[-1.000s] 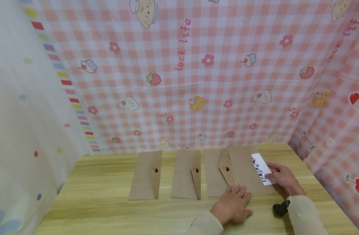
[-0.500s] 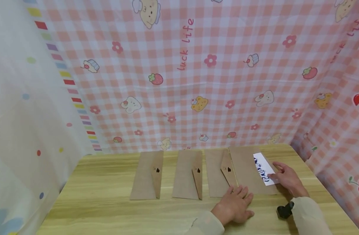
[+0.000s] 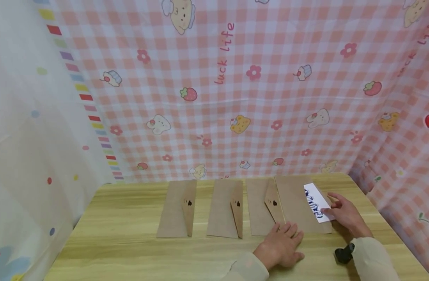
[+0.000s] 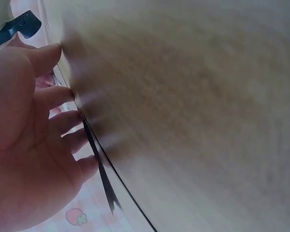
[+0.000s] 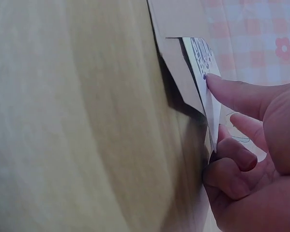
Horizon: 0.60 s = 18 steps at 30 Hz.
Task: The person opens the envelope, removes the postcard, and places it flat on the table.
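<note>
A white card (image 3: pixel 317 203) with dark blue lettering lies across the right part of a kraft paper envelope (image 3: pixel 293 208), at the right end of a row. My right hand (image 3: pixel 348 215) pinches the card's right edge. In the right wrist view the thumb presses on the lettered face of the card (image 5: pixel 211 92), with other fingers curled behind it. An open edge of the envelope (image 5: pixel 181 79) shows beside the card. My left hand (image 3: pixel 280 245) rests with spread fingers at the near edge of the envelopes. Its fingertips touch the neighbouring envelope (image 3: pixel 258 212), whose pointed flap faces right.
Two more kraft envelopes with pointed flaps, a middle one (image 3: pixel 219 210) and a left one (image 3: pixel 172 210), lie on the wooden table (image 3: pixel 123 234). A black device (image 3: pixel 344 253) sits at the right wrist. A pink checked curtain (image 3: pixel 200 97) hangs behind.
My right index finger has shifted slightly away from the card's edge. The head view has turned a little left. The card and left hand stay almost where they were.
</note>
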Tool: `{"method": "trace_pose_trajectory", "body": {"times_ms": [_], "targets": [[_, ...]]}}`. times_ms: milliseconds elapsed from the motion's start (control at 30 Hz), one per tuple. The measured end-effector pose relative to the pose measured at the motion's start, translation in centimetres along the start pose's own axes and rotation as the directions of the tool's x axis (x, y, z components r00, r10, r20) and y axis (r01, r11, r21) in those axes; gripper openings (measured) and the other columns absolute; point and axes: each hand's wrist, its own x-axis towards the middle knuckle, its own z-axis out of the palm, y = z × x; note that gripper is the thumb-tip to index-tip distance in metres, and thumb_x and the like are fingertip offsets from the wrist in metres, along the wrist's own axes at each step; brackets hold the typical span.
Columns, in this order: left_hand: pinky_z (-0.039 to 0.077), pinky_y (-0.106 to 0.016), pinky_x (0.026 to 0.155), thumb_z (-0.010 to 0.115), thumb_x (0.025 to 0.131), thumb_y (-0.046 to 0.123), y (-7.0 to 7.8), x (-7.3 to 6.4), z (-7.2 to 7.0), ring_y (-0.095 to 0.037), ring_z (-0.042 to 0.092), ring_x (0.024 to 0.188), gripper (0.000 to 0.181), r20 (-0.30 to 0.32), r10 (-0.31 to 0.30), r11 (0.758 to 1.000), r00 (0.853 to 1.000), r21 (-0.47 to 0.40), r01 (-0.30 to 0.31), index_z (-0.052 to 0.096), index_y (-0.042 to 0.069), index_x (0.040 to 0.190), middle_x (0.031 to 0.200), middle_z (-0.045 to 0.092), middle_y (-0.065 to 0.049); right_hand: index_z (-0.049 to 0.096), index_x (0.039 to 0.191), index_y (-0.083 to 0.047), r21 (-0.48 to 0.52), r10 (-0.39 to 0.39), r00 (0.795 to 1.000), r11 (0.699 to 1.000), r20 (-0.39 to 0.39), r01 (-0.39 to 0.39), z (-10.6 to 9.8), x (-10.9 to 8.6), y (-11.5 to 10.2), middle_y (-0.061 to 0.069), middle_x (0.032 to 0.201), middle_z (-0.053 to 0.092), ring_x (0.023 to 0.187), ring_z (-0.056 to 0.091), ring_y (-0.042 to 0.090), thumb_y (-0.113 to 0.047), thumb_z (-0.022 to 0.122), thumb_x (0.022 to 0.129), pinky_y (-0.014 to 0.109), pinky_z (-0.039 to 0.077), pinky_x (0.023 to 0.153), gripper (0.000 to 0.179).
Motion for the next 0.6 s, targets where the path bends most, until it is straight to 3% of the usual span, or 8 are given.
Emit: {"method": "trace_pose_trajectory", "body": {"times_ms": [167,600], "targets": [[0.015,-0.028,0.121,0.035,0.099,0.063,-0.02,-0.07,-0.02,0.000,0.012,0.149,0.062,-0.002,0.003,1.000,1.000,-0.004,-0.003,0.021,0.042,0.155,0.163,0.014,0.019,0.020,0.152,0.008,-0.015,0.025,1.000,1.000,-0.001,-0.025,-0.10,0.13,-0.05,0.037,0.122,0.046,0.105,0.048,0.044,-0.027,0.070,0.093,0.061,0.041,0.096,0.084],[0.016,-0.028,0.121,0.036,0.099,0.063,-0.12,-0.30,-0.15,0.000,0.012,0.149,0.061,0.000,0.004,1.000,1.000,-0.016,-0.004,0.022,0.043,0.155,0.163,0.014,0.019,0.017,0.152,0.009,-0.032,0.032,0.999,0.999,0.011,-0.032,-0.34,0.27,0.18,0.032,0.116,0.049,0.103,0.050,0.042,-0.024,0.068,0.094,0.056,0.043,0.093,0.084]]}}
